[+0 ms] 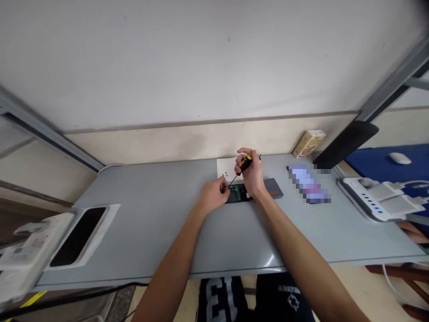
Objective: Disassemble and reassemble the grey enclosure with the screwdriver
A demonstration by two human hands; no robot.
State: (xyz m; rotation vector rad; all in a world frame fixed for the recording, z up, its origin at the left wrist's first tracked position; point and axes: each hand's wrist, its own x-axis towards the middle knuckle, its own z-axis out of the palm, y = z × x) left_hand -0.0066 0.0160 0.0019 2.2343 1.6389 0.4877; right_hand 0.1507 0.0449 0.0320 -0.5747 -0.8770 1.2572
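Note:
My right hand (252,175) is closed round a small screwdriver (244,164) with a black and yellow handle, its thin shaft slanting down to a green circuit board (238,192). The board lies in a flat dark grey case (272,188) on the grey table (161,223). My left hand (212,195) rests at the case's left end, fingers curled and pinched against the edge by the screwdriver tip; what they pinch is too small to make out. A white sheet (225,167) with tiny dark specks lies just behind the case.
A small cardboard box (309,143) stands at the back right by the wall. A blurred-out flat object (309,183) lies right of the case. A white power strip (372,197) sits at the far right, another (30,243) at the left edge beside a dark opening (78,235).

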